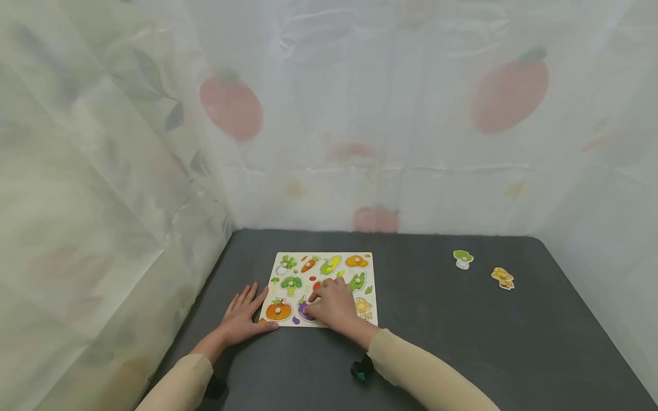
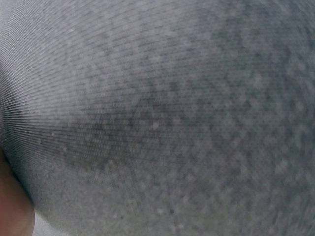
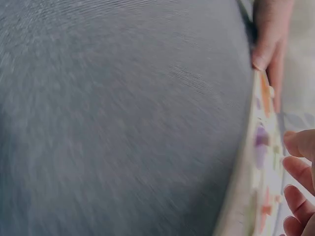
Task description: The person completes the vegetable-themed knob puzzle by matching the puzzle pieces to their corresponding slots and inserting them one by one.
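Observation:
A white vegetable puzzle board [image 1: 375,285] with knobbed pieces lies flat on the dark table. My left hand [image 1: 240,317] rests at the board's lower left corner, fingers spread and thumb along the near edge. Above the board is my right hand [image 1: 335,305], its bent fingertips close to the purple eggplant piece [image 1: 303,308]. In the right wrist view, the fingers [image 3: 298,169] stand apart from the board, with nothing seen between them. Left of the eggplant sits an orange pumpkin piece [image 1: 279,311]. The right hand hides some middle pieces.
Two loose pieces lie to the right on the table [image 1: 426,337]: a green-topped white vegetable [image 1: 463,260] and a yellow mushroom piece [image 1: 502,278]. Printed curtains [image 1: 308,114] hang behind and at the sides. The left wrist view shows mostly grey table surface.

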The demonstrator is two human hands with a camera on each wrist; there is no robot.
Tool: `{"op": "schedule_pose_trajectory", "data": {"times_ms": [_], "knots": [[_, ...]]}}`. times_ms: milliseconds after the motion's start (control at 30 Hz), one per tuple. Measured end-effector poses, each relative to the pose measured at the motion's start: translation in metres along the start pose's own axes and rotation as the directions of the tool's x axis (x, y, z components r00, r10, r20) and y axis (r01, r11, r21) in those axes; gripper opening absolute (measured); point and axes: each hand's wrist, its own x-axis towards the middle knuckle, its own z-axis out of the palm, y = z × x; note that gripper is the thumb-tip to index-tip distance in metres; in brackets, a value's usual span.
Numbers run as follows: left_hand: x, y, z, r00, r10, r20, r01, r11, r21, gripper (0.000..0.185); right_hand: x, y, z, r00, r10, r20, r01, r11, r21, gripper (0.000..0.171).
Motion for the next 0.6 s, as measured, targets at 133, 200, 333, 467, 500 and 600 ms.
{"op": "schedule_pose_trajectory", "data": {"times_ms": [133, 200, 333, 467, 500, 600], "knots": [[0.001, -0.001, 0.000, 1.000, -0.017, 0.020, 0.017, 1.000, 0.022, 0.110, 0.001, 0.006, -0.015, 1.000, -0.011, -0.018, 0.011, 1.000, 0.029, 0.019], [0.001, 0.001, -0.001, 0.999, -0.028, 0.031, 0.028, 0.999, 0.031, 0.110, 0.001, 0.011, -0.023, 1.000, -0.013, -0.020, 0.014, 0.999, 0.039, 0.020], [0.002, 0.005, -0.004, 0.998, -0.048, 0.042, 0.046, 0.998, 0.046, 0.111, -0.001, 0.027, -0.041, 1.000, 0.009, -0.026, -0.007, 0.997, 0.073, 0.019], [0.003, 0.009, -0.004, 0.997, -0.059, 0.054, 0.055, 0.996, 0.065, 0.110, -0.004, 0.054, -0.063, 0.996, 0.078, -0.048, -0.073, 0.992, 0.102, 0.019], [0.003, 0.009, -0.004, 0.997, -0.058, 0.055, 0.054, 0.996, 0.066, 0.110, -0.005, 0.062, -0.069, 0.993, 0.100, -0.057, -0.094, 0.990, 0.101, 0.019], [0.002, 0.010, -0.004, 0.998, -0.050, 0.045, 0.047, 0.997, 0.063, 0.110, -0.010, 0.086, -0.083, 0.983, 0.158, -0.089, -0.147, 0.982, 0.115, 0.018]]}}
